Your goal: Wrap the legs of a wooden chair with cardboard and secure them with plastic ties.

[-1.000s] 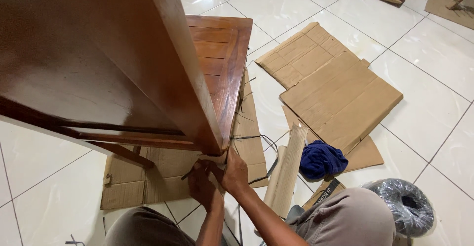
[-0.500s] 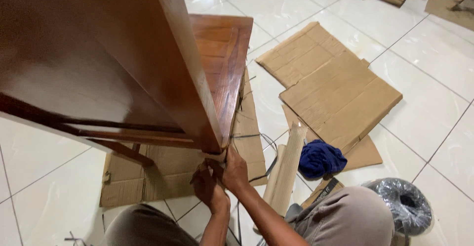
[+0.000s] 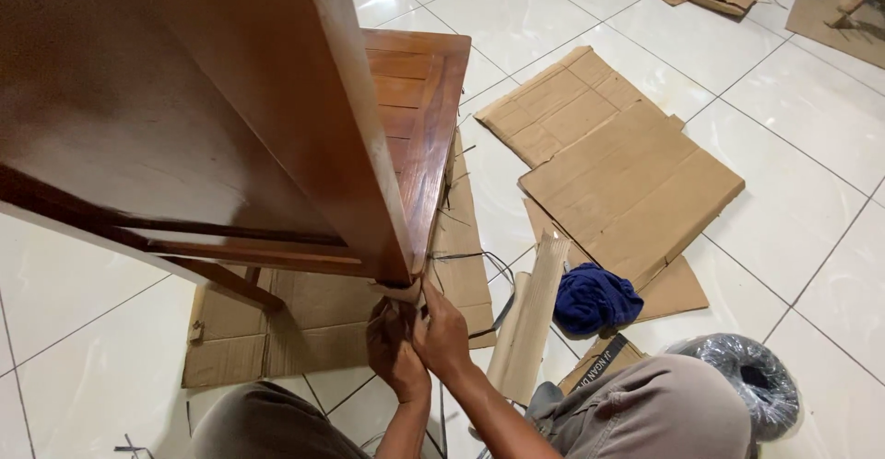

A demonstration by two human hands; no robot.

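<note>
A: Where are the hands?

B: Both are pressed together at the near corner of the wooden table [image 3: 277,136], which is tipped on its side over the floor. The left hand [image 3: 395,353] and the right hand [image 3: 442,335] touch each other just under that corner [image 3: 398,279].

A: What are they on?

B: A pale strip of cardboard wrapping [image 3: 398,291] at the corner. The right hand's grip is closed on its edge, thumb up against the wood. The left hand's fingers are curled beside it, but whether they clamp the strip I cannot tell.

A: And around them?

B: A flattened cardboard sheet [image 3: 295,330] lies on the white tiled floor [image 3: 811,127] beneath the table. A thin black strap [image 3: 479,258] loops out beside the corner. Just right of the hands a rolled piece of corrugated cardboard [image 3: 527,325] leans, with a blue cloth [image 3: 595,298] next to it. Larger cardboard sheets [image 3: 627,182] lie further right, and a roll of dark strapping in clear plastic [image 3: 751,381] sits near the person's knee.
</note>
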